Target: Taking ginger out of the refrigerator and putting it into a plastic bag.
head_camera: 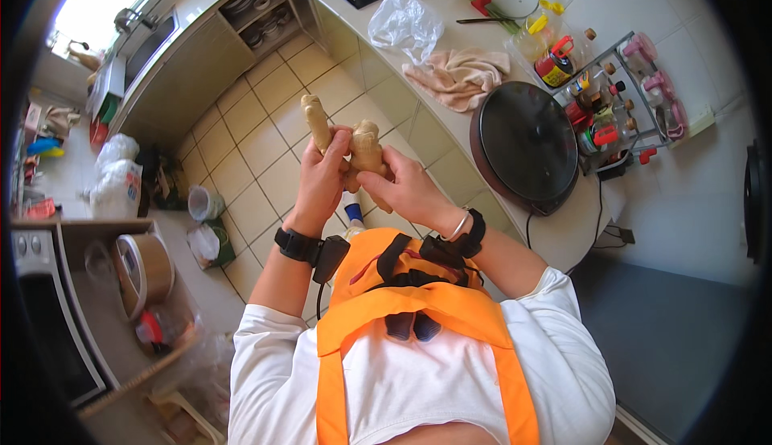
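Note:
Both hands hold fresh ginger root in front of my body, above the tiled floor. My left hand (324, 173) is closed around a slim finger-shaped length of ginger root (315, 118) that points up and away. In my right hand (416, 187) is a thicker, knobbly part of ginger root (366, 146), its thumb lying across the lower end. The two parts come close together between the hands; whether they are joined is hidden by my fingers. Each wrist carries a black strap with a small box.
Along the right runs a counter (386, 59) with a plastic bag (405, 23), a crumpled cloth (458, 77), a round black electric pan (526, 140) and a rack of seasoning bottles (603, 98). A cabinet stands open (256, 14) beyond. Left on the floor is a small bin (205, 204).

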Tool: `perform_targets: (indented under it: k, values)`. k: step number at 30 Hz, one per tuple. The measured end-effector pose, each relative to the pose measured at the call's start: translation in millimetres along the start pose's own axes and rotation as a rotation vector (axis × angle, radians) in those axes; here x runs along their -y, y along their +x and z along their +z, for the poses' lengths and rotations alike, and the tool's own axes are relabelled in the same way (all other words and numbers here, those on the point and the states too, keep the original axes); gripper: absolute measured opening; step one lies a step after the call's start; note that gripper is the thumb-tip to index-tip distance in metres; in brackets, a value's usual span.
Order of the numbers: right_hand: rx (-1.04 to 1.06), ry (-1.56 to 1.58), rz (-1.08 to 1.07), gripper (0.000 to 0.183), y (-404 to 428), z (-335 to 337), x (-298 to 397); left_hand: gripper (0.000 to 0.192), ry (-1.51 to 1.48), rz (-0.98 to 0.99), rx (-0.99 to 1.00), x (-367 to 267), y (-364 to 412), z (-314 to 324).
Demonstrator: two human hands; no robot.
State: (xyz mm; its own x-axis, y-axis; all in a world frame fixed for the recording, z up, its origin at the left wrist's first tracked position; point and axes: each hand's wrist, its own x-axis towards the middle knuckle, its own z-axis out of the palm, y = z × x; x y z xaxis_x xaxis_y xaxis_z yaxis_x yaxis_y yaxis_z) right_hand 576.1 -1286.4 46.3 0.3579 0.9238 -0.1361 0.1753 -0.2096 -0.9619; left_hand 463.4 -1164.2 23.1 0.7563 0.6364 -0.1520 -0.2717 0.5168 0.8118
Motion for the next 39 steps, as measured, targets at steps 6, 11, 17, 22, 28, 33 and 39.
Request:
perform_targets:
  k: [6, 11, 17, 22, 28, 33, 39]
  values:
    - [-0.157, 0.552, 0.042, 0.029, 106.0, -1.2, -5.3, 0.016, -0.023, 0.067, 0.082, -37.0, 101.4, -49.3]
    - [-0.232, 0.948, 0.143, 0.025, 181.1, 2.5, 0.3, 0.015, -0.023, -0.015, 0.240, -70.6, 159.1, -68.8]
    - [-0.283, 0.875, 0.150, 0.020, 225.8, -13.9, -11.7, 0.016, -0.039, -0.164, 0.369, -75.6, 214.6, -76.8]
    - [-0.369, 0.877, 0.158, 0.020, 249.2, -47.4, -12.4, 0.015, -0.044, -0.266, 0.335, -73.4, 260.5, -63.1]
    - [-0.311, 1.034, 0.141, 0.028, 272.0, -112.8, -23.8, 0.021, 0.624, -0.296, 0.321, -56.6, 328.5, -36.1]
    - [-0.345, 1.220, 0.133, 0.024, 291.7, -159.5, -50.0, 0.041, 0.740, -0.304, 0.616, -39.4, 373.4, 10.8]
    - [-0.283, 1.375, 0.100, 0.029, 287.2, -204.1, -65.9, 0.051, 0.875, -0.331, 0.836, -18.8, 404.4, 45.4]
